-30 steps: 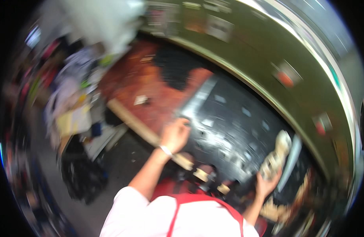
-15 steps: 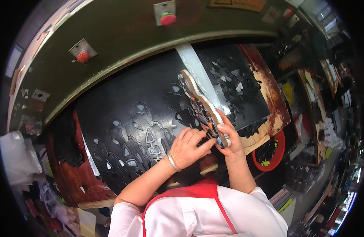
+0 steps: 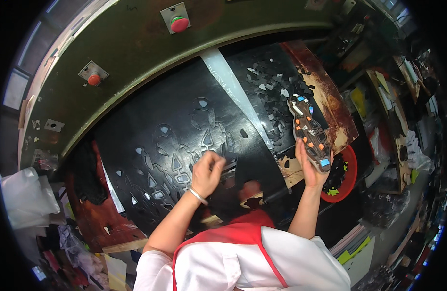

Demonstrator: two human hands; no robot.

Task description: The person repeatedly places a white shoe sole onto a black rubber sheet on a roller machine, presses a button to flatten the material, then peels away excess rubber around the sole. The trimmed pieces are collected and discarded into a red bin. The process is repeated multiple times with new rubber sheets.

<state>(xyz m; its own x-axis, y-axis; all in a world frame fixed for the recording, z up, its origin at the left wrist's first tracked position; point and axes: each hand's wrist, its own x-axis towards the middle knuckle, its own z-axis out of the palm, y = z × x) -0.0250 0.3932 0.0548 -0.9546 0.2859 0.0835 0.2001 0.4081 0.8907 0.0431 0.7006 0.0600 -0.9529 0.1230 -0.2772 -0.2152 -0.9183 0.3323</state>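
Sole-shaped piece (image 3: 310, 132): brown, orange and blue inserts showing; lower end resting in right hand (image 3: 313, 169), fingers grasping it, part of grip hiding behind piece. Left hand (image 3: 206, 174): fingers curling above black sheet (image 3: 155, 111); blurring at fingertips, cannot tell whether holding anything. Red bowl (image 3: 350, 175): left side partly hiding behind right hand. Green panel (image 3: 136, 36): running out of view at top, bearing small dark marking, illegible.

The head-worn fisheye camera looks down past the red apron (image 3: 239, 231) onto the black work surface (image 3: 172, 104) at close range, bending straight edges toward the rim.
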